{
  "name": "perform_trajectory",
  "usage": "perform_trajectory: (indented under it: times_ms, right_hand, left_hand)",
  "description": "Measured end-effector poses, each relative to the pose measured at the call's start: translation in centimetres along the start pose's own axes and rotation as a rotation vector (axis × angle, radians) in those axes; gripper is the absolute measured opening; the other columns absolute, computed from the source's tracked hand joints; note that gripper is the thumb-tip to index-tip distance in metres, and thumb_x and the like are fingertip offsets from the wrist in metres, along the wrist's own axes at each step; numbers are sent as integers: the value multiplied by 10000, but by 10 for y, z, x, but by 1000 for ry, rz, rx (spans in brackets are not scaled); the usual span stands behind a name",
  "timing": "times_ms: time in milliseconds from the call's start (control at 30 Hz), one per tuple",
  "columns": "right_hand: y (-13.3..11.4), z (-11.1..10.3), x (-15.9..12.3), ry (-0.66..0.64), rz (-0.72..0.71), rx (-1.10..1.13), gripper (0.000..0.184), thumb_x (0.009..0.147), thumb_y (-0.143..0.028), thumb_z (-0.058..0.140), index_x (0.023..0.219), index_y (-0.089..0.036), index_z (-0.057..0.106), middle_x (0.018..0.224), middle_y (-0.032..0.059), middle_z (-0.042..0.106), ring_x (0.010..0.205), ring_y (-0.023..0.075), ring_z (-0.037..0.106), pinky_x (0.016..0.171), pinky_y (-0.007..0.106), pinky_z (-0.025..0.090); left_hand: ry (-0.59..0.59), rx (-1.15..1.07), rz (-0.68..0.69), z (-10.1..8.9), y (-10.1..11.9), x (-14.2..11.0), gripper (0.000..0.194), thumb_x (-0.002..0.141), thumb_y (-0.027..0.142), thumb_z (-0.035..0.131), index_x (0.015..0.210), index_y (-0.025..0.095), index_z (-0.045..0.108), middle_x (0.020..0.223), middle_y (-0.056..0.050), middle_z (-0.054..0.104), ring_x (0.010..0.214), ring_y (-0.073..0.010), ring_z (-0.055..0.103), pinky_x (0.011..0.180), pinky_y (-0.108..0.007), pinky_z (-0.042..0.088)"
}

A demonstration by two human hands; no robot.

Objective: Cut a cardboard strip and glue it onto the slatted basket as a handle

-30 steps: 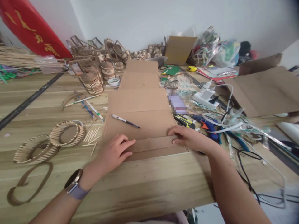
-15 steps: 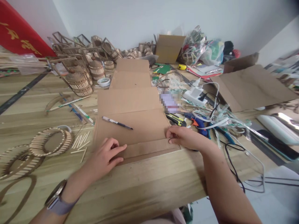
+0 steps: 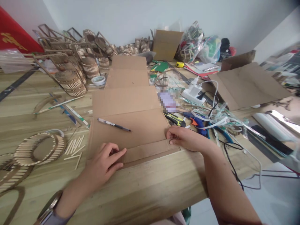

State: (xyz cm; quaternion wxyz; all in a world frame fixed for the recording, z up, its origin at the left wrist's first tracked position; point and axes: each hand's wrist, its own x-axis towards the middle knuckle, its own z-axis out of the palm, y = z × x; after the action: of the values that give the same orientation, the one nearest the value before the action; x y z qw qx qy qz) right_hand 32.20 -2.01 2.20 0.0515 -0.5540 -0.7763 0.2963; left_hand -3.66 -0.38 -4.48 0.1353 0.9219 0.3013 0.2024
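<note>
Well, uneven pressure could skew the flat brown cardboard strip (image 3: 147,151), lower centre: your right hand (image 3: 184,137) pinches it; left hand (image 3: 104,162), grip unclear.

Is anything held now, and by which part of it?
A cardboard strip: the right-hand grip seems to pinch its right end; the left-hand grip is at its left end, hold unclear.

A person's left hand (image 3: 104,164) and right hand (image 3: 184,137) are bare, fingers slender, and both forearms (image 3: 226,178) are uncovered. Around the left wrist is a watch (image 3: 50,204) with a dark, seemingly round face, a shiny metallic rim and a soft greyish-lilac strap (image 3: 58,217). Pale pinkish cloth (image 3: 177,219), apparently clothing, shows at the bottom edge.
</note>
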Motion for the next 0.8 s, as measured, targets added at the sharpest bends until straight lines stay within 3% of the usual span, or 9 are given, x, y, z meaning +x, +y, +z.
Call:
perform_trajectory:
  times_ms: [300,533,800]
  right_hand:
    - [5,1,1,0,-15,11,60,813,-167,505,783,-217,519,838,40,569,826,198,547,757,315,418]
    - [12,4,2,-7,20,15,36,794,-228,509,781,-223,542,803,45,593,781,214,561,721,337,423]
    - [18,8,4,45,34,-5,24,748,-235,533,769,-239,523,747,41,613,729,226,580,683,356,437]
  left_hand:
    - [-74,-66,-33,-2,0,0,360,978,303,496,1323,253,587,1037,-77,552,939,-203,524,818,-353,513]
    - [-241,-168,-102,-25,-6,1,391,932,236,569,1321,266,586,1102,-68,567,1026,-205,521,928,-373,484]
    - [-390,-167,-259,-50,-8,0,473,858,183,656,1309,307,593,1093,-36,529,1009,-190,506,913,-340,461]
